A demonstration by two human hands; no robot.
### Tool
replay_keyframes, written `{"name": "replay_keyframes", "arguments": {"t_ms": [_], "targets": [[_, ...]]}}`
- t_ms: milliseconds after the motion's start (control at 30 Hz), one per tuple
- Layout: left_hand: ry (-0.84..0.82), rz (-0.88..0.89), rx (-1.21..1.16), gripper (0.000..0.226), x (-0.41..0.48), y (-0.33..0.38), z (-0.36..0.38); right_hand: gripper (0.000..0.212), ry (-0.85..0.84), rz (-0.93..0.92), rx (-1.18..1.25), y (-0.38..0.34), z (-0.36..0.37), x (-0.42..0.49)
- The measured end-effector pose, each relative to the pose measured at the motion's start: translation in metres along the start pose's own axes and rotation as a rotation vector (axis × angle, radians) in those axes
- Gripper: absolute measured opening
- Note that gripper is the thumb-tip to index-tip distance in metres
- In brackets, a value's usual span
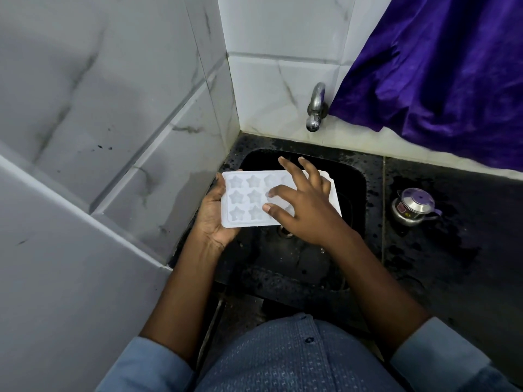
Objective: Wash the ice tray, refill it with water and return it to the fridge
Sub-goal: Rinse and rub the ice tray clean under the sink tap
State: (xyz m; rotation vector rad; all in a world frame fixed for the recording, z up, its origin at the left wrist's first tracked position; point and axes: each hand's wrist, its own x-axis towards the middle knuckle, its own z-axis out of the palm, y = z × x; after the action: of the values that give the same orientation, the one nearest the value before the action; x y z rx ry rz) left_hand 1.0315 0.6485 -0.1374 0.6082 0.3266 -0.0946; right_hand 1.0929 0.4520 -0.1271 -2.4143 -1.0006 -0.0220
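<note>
A white ice tray point(245, 200) with star-shaped pockets is held face up over the black sink point(356, 176). My left hand point(213, 213) grips its left end from below, thumb curled over the edge. My right hand point(304, 205) lies on top of the tray's right half with fingers spread, thumb and forefinger tips pressing into the pockets. The right part of the tray is hidden under that hand. The steel tap point(316, 106) sticks out of the wall above the sink; no water runs from it.
The sink's drain point(285, 232) shows just below the tray. A small steel vessel with a lid point(413, 206) stands on the wet black counter point(452, 250) to the right. A purple cloth point(441, 69) hangs at upper right. Tiled walls point(113, 108) close in at left and behind.
</note>
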Motion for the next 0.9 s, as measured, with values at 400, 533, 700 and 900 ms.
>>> {"name": "replay_keyframes", "arguments": {"t_ms": [400, 533, 700, 900], "targets": [[0.047, 0.005, 0.011, 0.069, -0.0026, -0.0028, 0.0002, 0.043, -0.105, 0.03, -0.054, -0.0004, -0.0016, -0.0012], [0.048, 0.005, 0.028, 0.07, -0.0025, -0.0022, -0.0015, 0.042, -0.086, 0.032, -0.024, 0.0028, 0.0009, -0.0036], [0.058, 0.021, 0.018, 0.07, -0.0072, -0.0041, 0.0036, 0.044, -0.012, 0.016, 0.019, 0.0027, 0.0027, -0.0036], [0.071, 0.019, 0.034, 0.07, -0.0072, -0.0018, 0.0, 0.04, -0.077, 0.04, 0.006, 0.0005, 0.0021, -0.0045]]}}
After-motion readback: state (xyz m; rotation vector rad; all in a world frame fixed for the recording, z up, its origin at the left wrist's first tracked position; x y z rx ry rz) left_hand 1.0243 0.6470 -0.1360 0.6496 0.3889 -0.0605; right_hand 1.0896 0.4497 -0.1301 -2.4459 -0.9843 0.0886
